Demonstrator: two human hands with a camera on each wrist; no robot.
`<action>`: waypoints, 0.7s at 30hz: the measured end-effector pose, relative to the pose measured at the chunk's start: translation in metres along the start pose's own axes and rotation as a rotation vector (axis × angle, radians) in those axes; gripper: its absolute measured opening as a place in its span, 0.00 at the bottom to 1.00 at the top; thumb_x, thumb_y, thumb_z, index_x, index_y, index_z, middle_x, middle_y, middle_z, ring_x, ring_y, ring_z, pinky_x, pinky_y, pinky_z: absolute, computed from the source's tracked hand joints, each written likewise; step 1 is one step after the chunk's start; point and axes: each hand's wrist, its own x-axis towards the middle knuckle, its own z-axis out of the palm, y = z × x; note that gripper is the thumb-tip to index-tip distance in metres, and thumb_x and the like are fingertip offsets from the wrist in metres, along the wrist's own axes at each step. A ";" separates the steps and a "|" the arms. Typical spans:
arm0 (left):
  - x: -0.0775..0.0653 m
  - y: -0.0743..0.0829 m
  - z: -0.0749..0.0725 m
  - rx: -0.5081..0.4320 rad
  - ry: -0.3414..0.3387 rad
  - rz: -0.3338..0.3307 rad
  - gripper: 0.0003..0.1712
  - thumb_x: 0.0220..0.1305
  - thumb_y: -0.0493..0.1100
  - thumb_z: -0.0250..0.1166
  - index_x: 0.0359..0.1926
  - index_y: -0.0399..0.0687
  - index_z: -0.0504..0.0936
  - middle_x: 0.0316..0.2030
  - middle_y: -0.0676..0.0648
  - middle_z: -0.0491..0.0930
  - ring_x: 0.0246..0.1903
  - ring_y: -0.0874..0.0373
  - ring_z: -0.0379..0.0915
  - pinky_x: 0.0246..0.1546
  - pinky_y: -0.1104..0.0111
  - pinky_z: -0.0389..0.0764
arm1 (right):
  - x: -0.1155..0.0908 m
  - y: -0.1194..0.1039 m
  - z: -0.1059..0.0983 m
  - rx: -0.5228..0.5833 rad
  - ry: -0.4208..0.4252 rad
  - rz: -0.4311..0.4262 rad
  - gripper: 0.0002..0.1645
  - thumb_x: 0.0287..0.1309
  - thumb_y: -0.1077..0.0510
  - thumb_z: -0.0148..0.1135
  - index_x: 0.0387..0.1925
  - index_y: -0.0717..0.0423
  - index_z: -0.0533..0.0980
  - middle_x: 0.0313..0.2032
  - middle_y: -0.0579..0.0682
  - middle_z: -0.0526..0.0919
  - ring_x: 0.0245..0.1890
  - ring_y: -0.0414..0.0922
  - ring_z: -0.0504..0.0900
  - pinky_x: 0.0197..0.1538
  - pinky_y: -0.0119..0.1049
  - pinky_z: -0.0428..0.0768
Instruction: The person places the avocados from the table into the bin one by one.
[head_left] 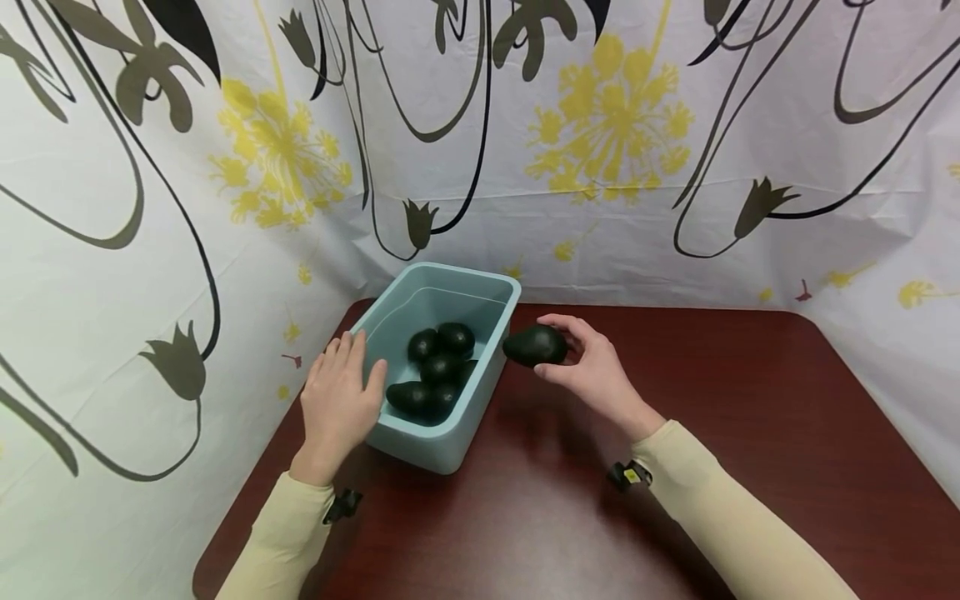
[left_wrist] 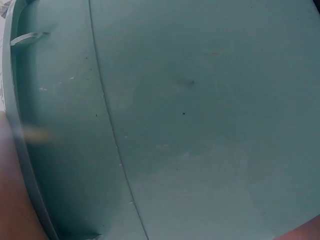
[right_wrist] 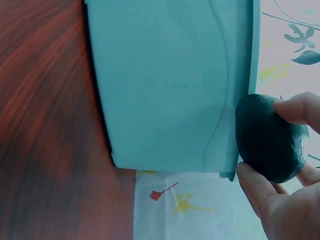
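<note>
A dark green avocado (head_left: 536, 346) is held in my right hand (head_left: 592, 367), just outside the right wall of a light teal plastic bin (head_left: 480, 408). The right wrist view shows thumb and fingers around that avocado (right_wrist: 270, 137), beside the bin's rim (right_wrist: 254, 55). Inside the bin, several avocados (head_left: 441, 368) lie piled toward the near end. My left hand (head_left: 341, 400) rests at the bin's left rim with its fingers extended. Mostly the bin's wall (left_wrist: 200, 125) fills the left wrist view, so the left fingers are largely out of sight there.
The bin stands on a dark reddish-brown table (head_left: 712, 400) near its back left corner. Behind and to the left hangs a white cloth (head_left: 480, 225) printed with flowers. A small dark device (head_left: 628, 476) is strapped at the right wrist, another (head_left: 342, 506) at the left.
</note>
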 end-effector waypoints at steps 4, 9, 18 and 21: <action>0.000 0.000 0.000 0.000 0.003 0.002 0.37 0.77 0.58 0.49 0.75 0.37 0.63 0.72 0.33 0.61 0.72 0.37 0.53 0.71 0.43 0.52 | 0.004 -0.004 0.000 0.009 -0.001 -0.007 0.37 0.53 0.67 0.75 0.64 0.47 0.74 0.57 0.51 0.77 0.49 0.49 0.82 0.51 0.47 0.81; -0.001 0.000 0.000 0.003 -0.003 0.000 0.37 0.77 0.58 0.50 0.75 0.37 0.63 0.72 0.33 0.61 0.72 0.37 0.53 0.71 0.43 0.52 | 0.008 -0.008 -0.002 0.014 -0.001 0.022 0.37 0.53 0.66 0.75 0.63 0.43 0.74 0.56 0.49 0.78 0.48 0.49 0.82 0.50 0.42 0.82; 0.000 0.000 0.000 0.015 -0.017 -0.008 0.38 0.77 0.59 0.49 0.75 0.38 0.62 0.73 0.33 0.60 0.73 0.37 0.52 0.72 0.44 0.51 | 0.012 -0.019 -0.003 0.001 -0.001 -0.004 0.37 0.53 0.63 0.77 0.64 0.49 0.74 0.56 0.47 0.77 0.49 0.47 0.82 0.53 0.46 0.81; 0.001 0.000 0.000 0.014 -0.019 -0.011 0.38 0.77 0.59 0.48 0.76 0.38 0.61 0.73 0.33 0.60 0.73 0.37 0.52 0.72 0.44 0.51 | 0.016 -0.022 0.000 -0.038 0.007 -0.043 0.37 0.53 0.61 0.77 0.64 0.47 0.74 0.57 0.46 0.76 0.50 0.45 0.82 0.55 0.47 0.81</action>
